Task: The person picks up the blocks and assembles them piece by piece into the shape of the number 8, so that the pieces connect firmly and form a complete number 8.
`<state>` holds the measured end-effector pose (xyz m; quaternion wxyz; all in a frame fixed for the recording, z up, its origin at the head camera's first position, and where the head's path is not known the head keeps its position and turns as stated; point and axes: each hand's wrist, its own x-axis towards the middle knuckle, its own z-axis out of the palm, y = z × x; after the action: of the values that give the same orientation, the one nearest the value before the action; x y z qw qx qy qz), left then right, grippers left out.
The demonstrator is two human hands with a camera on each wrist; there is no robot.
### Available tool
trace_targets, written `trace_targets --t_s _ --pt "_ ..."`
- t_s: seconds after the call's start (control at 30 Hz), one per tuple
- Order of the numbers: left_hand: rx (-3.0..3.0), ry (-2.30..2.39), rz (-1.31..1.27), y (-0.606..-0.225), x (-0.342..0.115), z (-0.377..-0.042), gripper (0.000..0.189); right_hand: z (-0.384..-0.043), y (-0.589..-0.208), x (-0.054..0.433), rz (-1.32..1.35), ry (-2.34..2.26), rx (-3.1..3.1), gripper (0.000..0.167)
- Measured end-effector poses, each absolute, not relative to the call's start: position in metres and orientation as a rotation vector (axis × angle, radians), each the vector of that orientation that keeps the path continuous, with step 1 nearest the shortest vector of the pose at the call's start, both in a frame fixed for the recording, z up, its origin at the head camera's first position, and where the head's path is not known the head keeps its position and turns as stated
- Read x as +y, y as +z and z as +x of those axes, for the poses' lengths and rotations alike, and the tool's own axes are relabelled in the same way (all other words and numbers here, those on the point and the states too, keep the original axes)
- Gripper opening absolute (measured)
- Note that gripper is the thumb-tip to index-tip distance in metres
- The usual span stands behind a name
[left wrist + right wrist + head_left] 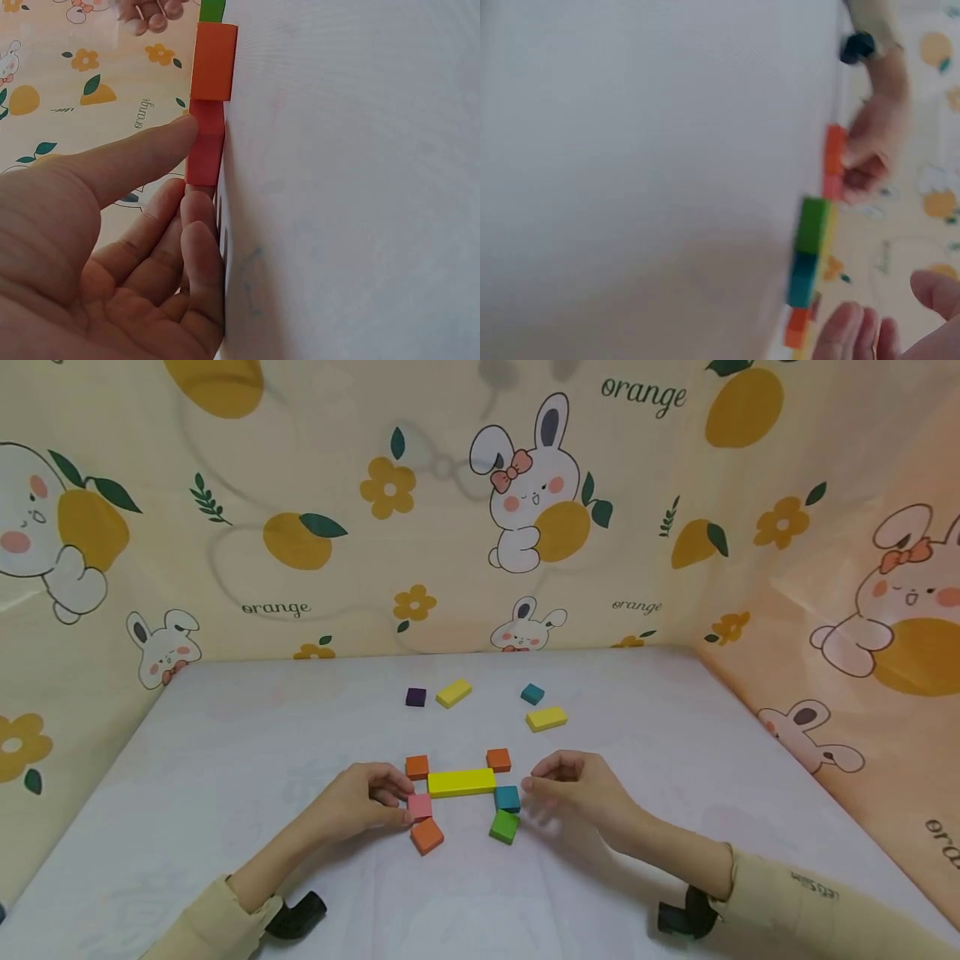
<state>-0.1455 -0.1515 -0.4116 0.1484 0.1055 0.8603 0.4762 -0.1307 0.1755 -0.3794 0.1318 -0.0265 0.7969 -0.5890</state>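
Note:
My left hand [367, 797] holds the pink block [420, 807] between its thumb and fingers, at the left end of a long yellow block [461, 782]. One orange block [417, 767] sits behind the pink one, and a tilted orange block [427, 837] touches its front. Just right of the layout, my right hand [581, 789] hovers with loosely bent fingers and nothing in them. Nearest to it are a teal block [507, 799] and a green block [505, 827]. Another orange block [498, 760] lies at the yellow block's back right corner.
Farther back on the white table [300, 710] lie a dark purple block [416, 697], a yellow block [454, 693], a small teal block [532, 693] and a second yellow block [547, 719]. A printed cloth wall [450, 552] encloses the back and sides.

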Motion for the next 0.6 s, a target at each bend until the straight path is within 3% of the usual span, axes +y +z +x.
trace_targets --t_s 0.2,0.6 --pt "2.465 1.380 0.310 -0.412 -0.153 -0.146 0.032 -0.151 -0.369 0.180 -0.091 -1.727 2.348 0.029" --pt "2.457 1.382 0.333 -0.413 -0.154 -0.146 0.032 -0.214 -0.370 0.218 -0.362 -1.549 2.565 0.036"
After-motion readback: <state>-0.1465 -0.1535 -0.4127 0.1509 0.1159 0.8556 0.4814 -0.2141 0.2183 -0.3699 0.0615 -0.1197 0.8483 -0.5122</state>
